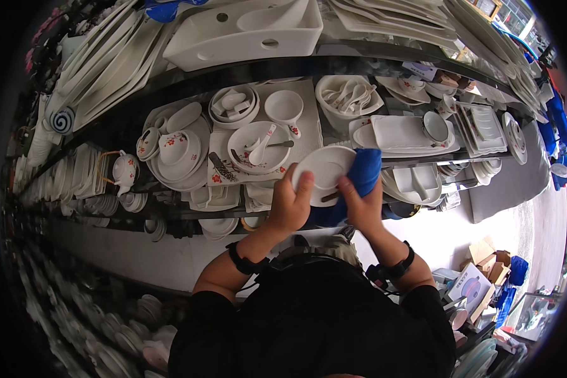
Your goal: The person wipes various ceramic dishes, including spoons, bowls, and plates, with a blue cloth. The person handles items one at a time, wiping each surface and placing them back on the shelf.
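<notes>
Between my two hands is a small white saucer point(323, 165), tilted so its face with a shallow ring shows. My left hand point(290, 198) grips its left edge, thumb on top. My right hand point(364, 201) holds a blue cloth point(365, 171) against the saucer's right side, its thumb near a brown painted mark on the saucer. Part of the cloth hangs below the saucer. Just behind, a white dish point(238, 146) with red flowers carries a white spoon point(259, 153) and stands on a large rectangular plate point(310, 106).
A teapot point(125, 170) with a looped handle and stacked plates point(182, 163) stand leftward on the shelf. A bowl of spoons point(342, 118) and rectangular plates point(401, 132) are behind the saucer. Overhead, the upper shelf edge point(359, 64) juts out. Cardboard boxes point(486, 264) lie at lower right.
</notes>
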Motion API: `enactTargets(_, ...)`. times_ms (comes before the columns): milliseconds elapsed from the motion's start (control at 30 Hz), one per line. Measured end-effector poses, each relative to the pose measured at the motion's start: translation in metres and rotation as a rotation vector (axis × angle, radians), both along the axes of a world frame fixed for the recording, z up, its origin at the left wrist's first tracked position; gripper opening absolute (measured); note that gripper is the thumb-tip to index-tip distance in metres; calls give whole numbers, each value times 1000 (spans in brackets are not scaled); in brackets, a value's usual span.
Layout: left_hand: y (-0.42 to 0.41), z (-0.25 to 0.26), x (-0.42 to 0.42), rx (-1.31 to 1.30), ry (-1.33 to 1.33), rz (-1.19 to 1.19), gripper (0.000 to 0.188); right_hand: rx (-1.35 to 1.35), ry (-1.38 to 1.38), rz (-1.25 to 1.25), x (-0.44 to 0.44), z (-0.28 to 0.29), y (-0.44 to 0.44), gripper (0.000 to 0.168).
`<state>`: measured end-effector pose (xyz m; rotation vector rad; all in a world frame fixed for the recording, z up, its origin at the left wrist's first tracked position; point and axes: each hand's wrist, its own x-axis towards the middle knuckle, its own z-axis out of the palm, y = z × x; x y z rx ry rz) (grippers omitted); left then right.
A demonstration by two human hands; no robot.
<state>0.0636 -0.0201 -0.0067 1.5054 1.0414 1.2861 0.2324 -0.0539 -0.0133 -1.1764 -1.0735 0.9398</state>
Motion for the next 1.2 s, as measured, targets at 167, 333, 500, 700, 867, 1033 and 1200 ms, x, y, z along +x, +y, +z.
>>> enactTargets(167, 3, 41, -23, -172, 174, -307, 30, -39, -421, 257, 41, 64, 13, 44)
enactTargets(333, -3, 31, -22, 108, 510, -58, 32, 25, -350, 177, 25, 44, 11, 51)
enactTargets(500, -3, 13, -3, -32, -170, 116, 34, 202, 71, -66, -39, -6, -9, 60)
enactTargets(700, -4, 7, -45, -357, 18, -183, 29, -56, -125, 239, 17, 4, 12, 55)
enactTargets(867, -8, -29, -91, -430, -8, 2, 24, -149, -148, 332, 11, 10, 5, 57)
enactTargets(1033, -4, -46, -168, -460, -32, 481, 21, -204, -91, 323, 18, 9, 5, 56)
enactTargets(1200, 6, -37, -199, -443, 476, 721, 24, -190, -73, 378, 17, 10, 2, 61)
